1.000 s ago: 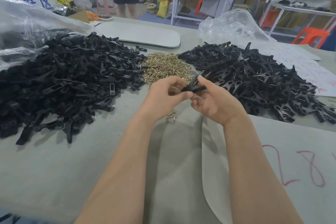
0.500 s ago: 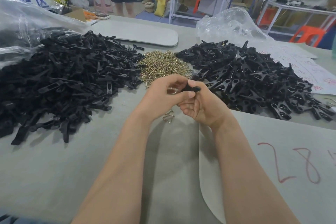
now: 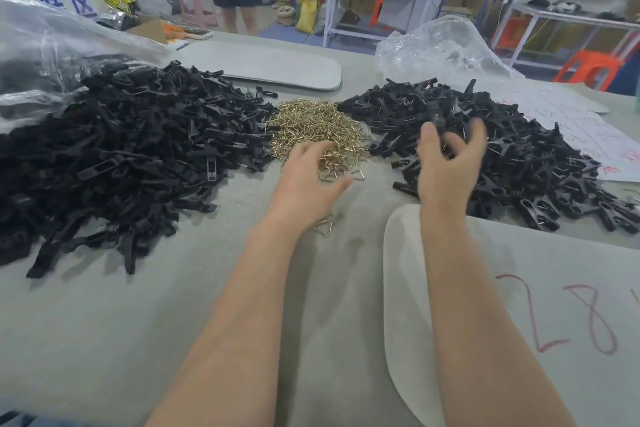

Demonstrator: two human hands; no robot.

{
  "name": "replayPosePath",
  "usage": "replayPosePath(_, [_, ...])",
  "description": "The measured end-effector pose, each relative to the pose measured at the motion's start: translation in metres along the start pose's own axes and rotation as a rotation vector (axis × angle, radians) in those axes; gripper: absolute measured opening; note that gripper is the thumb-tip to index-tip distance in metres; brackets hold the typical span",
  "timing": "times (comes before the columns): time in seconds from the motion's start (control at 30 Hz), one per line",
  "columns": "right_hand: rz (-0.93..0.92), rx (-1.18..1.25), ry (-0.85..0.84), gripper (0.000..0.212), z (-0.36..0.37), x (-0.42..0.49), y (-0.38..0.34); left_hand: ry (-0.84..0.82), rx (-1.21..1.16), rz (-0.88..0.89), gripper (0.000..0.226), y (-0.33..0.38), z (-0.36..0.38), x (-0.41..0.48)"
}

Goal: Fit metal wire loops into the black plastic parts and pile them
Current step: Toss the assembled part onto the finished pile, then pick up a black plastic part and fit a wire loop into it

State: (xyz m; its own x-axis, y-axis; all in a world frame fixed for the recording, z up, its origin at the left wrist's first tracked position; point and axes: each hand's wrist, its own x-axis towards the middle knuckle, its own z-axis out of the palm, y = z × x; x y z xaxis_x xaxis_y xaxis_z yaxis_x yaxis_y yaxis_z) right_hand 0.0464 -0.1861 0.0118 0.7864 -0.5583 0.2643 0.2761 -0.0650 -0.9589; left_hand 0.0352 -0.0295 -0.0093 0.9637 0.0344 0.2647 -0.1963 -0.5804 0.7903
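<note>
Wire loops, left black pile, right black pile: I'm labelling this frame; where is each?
Wire loops (image 3: 311, 125): head view, heap's middle.
Left black pile (image 3: 121, 156): head view, pile's middle.
Right black pile (image 3: 536, 163): head view, pile's right half.

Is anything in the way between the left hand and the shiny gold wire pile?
No, nothing visible. The left hand is at the near edge of the gold wire loops, partly over them. The left black pile and the right black pile lie off to the sides.
</note>
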Motion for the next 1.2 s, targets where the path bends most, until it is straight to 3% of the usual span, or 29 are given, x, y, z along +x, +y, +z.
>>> replayPosePath(0.1, [-0.014,-0.218,0.005,0.085,-0.002,-0.001,0.009,0.165,0.041,-0.088,0.045,-0.003,-0.002,0.002])
replayPosePath(0.27, [-0.333,-0.489,-0.137,0.066,0.026,-0.030,0.011,0.332,0.166,-0.181,0.037,-0.004,-0.008,0.002])
replayPosePath(0.33, [-0.386,-0.568,-0.213,0.058,0.037,-0.041,0.013,0.381,0.224,-0.243,0.039,-0.005,-0.013,0.002])
replayPosePath(0.43, [-0.371,-0.740,-0.455,0.056,0.062,-0.058,0.018,0.445,0.314,-0.307,0.042,-0.013,-0.033,0.006])
replayPosePath(0.5, [-0.320,-0.747,-0.617,0.056,0.085,-0.069,0.017,0.495,0.396,-0.378,0.046,-0.025,-0.056,0.010])
replayPosePath(0.6, [-0.307,-0.681,-0.728,0.051,0.119,-0.081,0.008,0.539,0.467,-0.566,0.050,-0.054,-0.097,0.014])
replayPosePath(0.73, [-0.241,-0.566,-0.766,0.046,0.145,-0.090,0.002,0.410,0.542,-0.750,0.056,-0.080,-0.116,0.012])
replayPosePath(0.83, [-0.209,-0.597,-0.745,0.043,0.145,-0.081,0.003,0.300,0.562,-0.714,0.060,-0.075,-0.104,0.016])
replayPosePath(1.07, [-0.200,-0.753,-0.767,0.047,0.106,-0.054,0.008,0.061,0.464,-0.389,0.047,-0.032,-0.050,0.007])
replayPosePath(1.2, [-0.239,-0.899,-0.796,0.045,0.089,-0.045,0.011,0.172,0.419,-0.397,0.033,-0.029,-0.043,0.007])
